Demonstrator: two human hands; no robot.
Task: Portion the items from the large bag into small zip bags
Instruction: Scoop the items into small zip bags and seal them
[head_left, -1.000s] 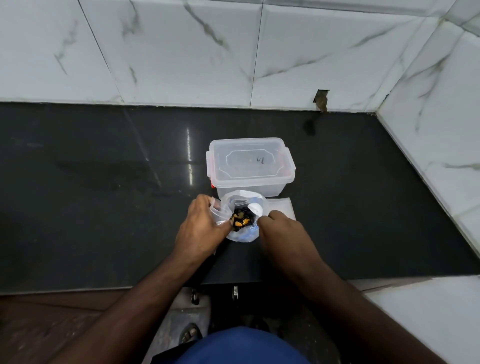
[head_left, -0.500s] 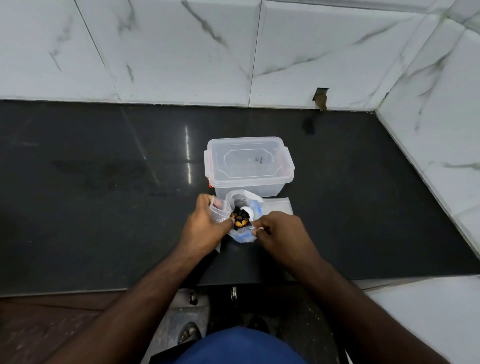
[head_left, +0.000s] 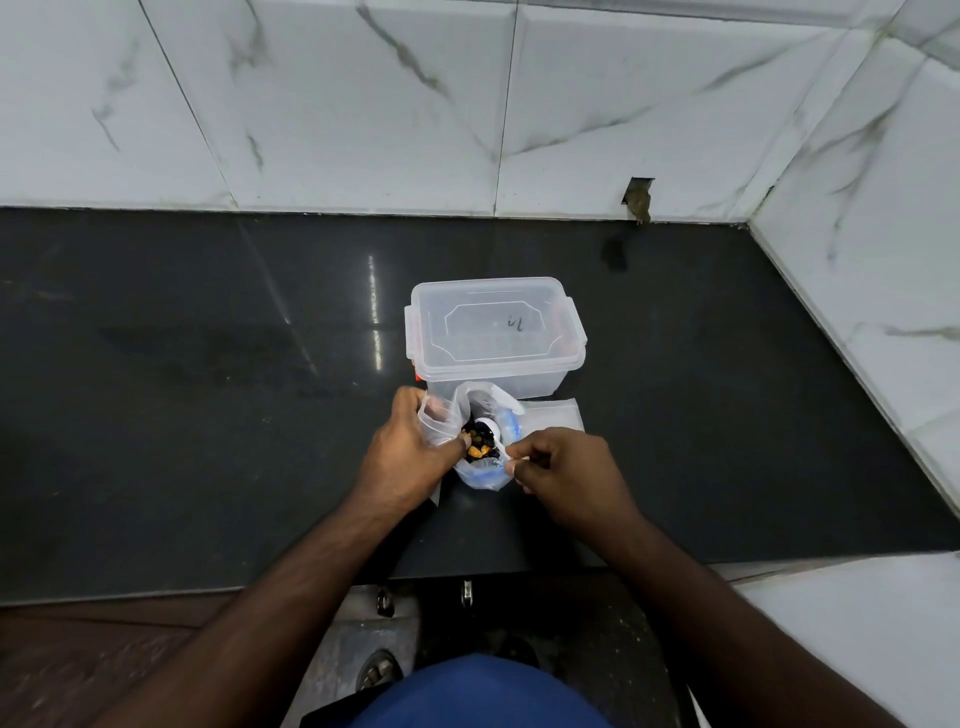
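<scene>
The large clear bag stands open on the black counter, with black and orange pieces inside. My left hand pinches a small zip bag against the large bag's left rim. My right hand grips the handle of a white spoon. The spoon's bowl sits inside the large bag, among the pieces.
A clear lidded plastic container stands just behind the bag. Flat small zip bags lie to the right of the bag. Marble wall tiles close off the back and right side. The counter's front edge runs under my forearms.
The spoon bowl has moved left and lower into the large bag. My right hand shifted slightly left. My left hand stayed in place with the small zip bag.
</scene>
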